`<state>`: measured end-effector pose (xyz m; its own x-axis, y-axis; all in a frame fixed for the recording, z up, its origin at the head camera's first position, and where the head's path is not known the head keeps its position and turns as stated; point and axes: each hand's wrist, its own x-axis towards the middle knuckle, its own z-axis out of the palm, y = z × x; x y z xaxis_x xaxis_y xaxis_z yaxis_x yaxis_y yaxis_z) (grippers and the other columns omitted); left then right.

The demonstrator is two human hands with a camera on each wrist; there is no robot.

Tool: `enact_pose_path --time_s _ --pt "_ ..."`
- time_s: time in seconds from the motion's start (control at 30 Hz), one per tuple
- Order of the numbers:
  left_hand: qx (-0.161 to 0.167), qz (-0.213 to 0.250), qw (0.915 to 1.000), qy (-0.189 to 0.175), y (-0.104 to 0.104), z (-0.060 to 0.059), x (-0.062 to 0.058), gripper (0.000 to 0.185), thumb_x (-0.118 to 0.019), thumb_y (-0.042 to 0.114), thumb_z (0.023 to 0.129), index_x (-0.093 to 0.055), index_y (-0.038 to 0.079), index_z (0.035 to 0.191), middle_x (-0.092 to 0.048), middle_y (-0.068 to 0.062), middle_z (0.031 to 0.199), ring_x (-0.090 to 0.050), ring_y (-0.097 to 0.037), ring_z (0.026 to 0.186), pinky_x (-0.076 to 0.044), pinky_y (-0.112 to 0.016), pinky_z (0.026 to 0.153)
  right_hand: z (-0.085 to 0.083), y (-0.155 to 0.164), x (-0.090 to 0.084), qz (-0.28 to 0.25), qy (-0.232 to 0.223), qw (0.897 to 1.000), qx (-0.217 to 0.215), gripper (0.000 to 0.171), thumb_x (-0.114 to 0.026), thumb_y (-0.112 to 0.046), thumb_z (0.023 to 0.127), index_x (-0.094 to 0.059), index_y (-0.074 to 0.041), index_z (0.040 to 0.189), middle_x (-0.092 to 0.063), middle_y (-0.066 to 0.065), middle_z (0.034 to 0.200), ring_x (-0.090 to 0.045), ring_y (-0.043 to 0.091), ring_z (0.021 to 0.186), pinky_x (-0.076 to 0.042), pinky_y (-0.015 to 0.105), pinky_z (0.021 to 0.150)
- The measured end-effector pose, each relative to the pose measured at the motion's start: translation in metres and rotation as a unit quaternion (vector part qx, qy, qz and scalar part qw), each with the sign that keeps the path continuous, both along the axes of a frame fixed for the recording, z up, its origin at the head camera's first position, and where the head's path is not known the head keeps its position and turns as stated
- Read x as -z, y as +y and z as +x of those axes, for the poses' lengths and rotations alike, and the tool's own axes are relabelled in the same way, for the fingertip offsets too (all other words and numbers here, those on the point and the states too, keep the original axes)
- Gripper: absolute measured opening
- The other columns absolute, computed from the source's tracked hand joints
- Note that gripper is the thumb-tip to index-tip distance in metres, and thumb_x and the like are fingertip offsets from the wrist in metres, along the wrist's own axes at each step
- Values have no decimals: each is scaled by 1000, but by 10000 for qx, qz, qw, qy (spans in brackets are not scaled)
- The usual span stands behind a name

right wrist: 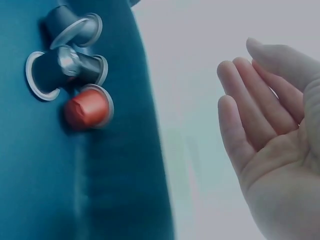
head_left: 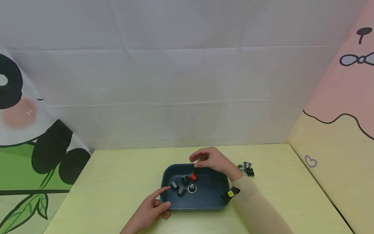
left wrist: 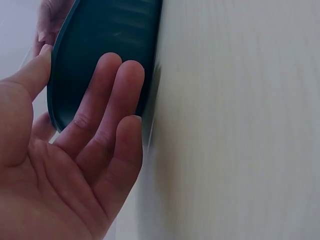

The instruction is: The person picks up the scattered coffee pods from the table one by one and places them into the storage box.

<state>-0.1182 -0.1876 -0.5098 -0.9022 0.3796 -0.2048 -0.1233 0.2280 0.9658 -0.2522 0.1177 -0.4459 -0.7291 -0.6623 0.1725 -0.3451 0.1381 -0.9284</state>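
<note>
A dark blue tray (head_left: 207, 203) sits on the table. My left hand (head_left: 152, 208) holds its near left corner, thumb and index finger at the rim. In the left wrist view, the other fingers lie along the tray's outer wall. Several coffee capsules lie inside: a red capsule (head_left: 193, 176), a black capsule (head_left: 185, 179), two grey ones and a capsule (head_left: 192, 188) standing on its rim. My right hand (head_left: 212, 160) hovers over the far rim with its fingers loosely bent. Nothing lies in its palm in the right wrist view, apart from the red capsule (right wrist: 89, 109).
A small cluster of capsules (head_left: 246, 169) lies on the table right of the tray, partly behind the right forearm. The pale yellow table (head_left: 117, 175) meets a white cloth (head_left: 181, 81) at the back. Printed panels stand at both sides.
</note>
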Motion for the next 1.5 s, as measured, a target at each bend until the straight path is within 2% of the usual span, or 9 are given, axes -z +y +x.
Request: enact_pose_path --time_s 0.1,0.27,0.4,0.63,0.77,0.83,1.0,1.27,1.5 --pt "-12 12 10000 -1 0 1 0 62 -64 23 99 -37 8 153 -72 -17 80 -72 -33 73 -57 -37 66 4 9 -10 24 57 9998 214 32 -73 -12 92 -69 -2 122 -70 11 116 -67 27 109 -51 34 93" --pt "-16 32 10000 -4 0 1 1 61 -64 22 100 -37 8 153 -72 -17 80 -72 -32 73 -57 -37 66 9 27 -23 69 -32 9982 588 32 -73 -12 92 -69 -3 122 -70 11 118 -67 30 109 -54 34 89" --pt "0 -44 10000 50 0 1 2 61 -64 24 99 -38 8 152 -72 -17 80 -72 -31 72 -57 -36 66 11 44 -26 155 -2 9960 885 31 -74 -11 92 -69 -5 122 -69 12 118 -66 33 110 -54 33 88" --pt "-3 -42 10000 73 0 1 3 63 -65 25 99 -37 8 153 -72 -16 80 -72 -32 72 -57 -36 65 20 74 -24 362 168 9915 1239 31 -73 -15 92 -70 -5 121 -70 11 117 -67 30 109 -53 31 89" --pt "-10 -57 10000 64 0 1 3 63 -65 25 99 -37 8 153 -72 -16 80 -72 -31 72 -56 -35 64 26 91 -19 419 175 9893 1386 30 -73 -16 93 -70 -4 120 -70 11 116 -67 30 108 -53 30 88" --pt "-21 -60 10000 70 0 1 2 63 -65 25 99 -37 8 153 -72 -16 79 -72 -31 72 -55 -34 63 29 100 -15 489 159 9870 1522 29 -73 -16 93 -70 -5 120 -70 12 115 -68 25 106 -53 29 87" --pt "-51 8 10000 8 1 1 0 63 -65 23 99 -37 8 153 -71 -17 79 -72 -33 72 -55 -34 62 38 120 -5 580 -67 9827 1759 30 -72 -15 93 -69 -2 120 -70 13 115 -69 21 103 -54 31 85" --pt "-33 -40 10000 30 -1 1 3 62 -65 24 99 -38 9 152 -71 -17 80 -72 -32 73 -55 -34 63 55 147 11 712 -222 9792 1886 30 -70 -12 94 -67 2 120 -69 17 115 -69 22 102 -54 26 82" --pt "-56 -77 9999 37 -1 2 2 61 -65 24 99 -39 10 152 -72 -16 79 -72 -32 73 -53 -32 61 68 163 27 775 -261 9788 1880 33 -70 -9 93 -64 7 121 -66 26 116 -69 22 102 -54 25 83"
